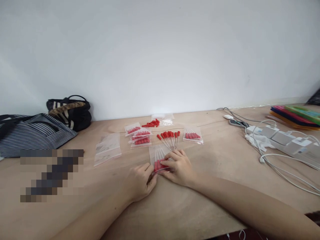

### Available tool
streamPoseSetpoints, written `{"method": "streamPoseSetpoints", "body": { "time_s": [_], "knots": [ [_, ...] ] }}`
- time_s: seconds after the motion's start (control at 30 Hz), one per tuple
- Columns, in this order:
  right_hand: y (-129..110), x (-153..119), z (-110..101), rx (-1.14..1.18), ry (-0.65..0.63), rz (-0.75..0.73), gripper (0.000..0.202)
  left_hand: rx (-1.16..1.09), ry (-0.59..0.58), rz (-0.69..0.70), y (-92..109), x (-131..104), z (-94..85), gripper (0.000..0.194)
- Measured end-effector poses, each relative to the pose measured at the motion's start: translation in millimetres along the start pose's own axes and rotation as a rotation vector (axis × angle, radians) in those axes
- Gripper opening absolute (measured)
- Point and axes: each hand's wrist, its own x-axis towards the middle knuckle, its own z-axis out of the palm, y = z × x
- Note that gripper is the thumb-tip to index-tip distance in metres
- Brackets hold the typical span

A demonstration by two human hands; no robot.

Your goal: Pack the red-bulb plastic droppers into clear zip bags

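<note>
My left hand (141,180) and my right hand (178,166) both pinch the near end of a small clear zip bag (158,156) lying on the wooden table (215,166). The bag holds several clear droppers with red bulbs. Just beyond it lies a loose row of red-bulb droppers (169,137). Filled bags sit further back: a stack (140,137) at the left and one bag (192,136) at the right. Loose red caps (152,123) lie near the wall.
Empty clear bags (108,152) lie left of my hands. A striped bag (30,133) and a dark bag (71,113) sit at far left. A power strip with chargers and cables (285,140) and coloured folders (297,115) occupy the right side.
</note>
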Motion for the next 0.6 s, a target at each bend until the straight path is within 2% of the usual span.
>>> {"method": "streamPoseSetpoints", "body": {
  "time_s": [0.17,0.3,0.6],
  "knots": [
    [-5.8,4.4,9.5,-0.033,-0.006,-0.061,0.023,0.091,0.037,0.078,2.3,1.5,-1.7,0.018],
    [-7.8,7.7,9.3,-0.021,-0.017,-0.099,0.018,0.125,0.085,0.13,3.3,2.2,-1.7,0.02],
    [-11.1,5.9,12.2,-0.062,0.026,-0.08,0.013,0.188,0.104,0.197,1.9,2.3,0.7,0.023]
  ]
}}
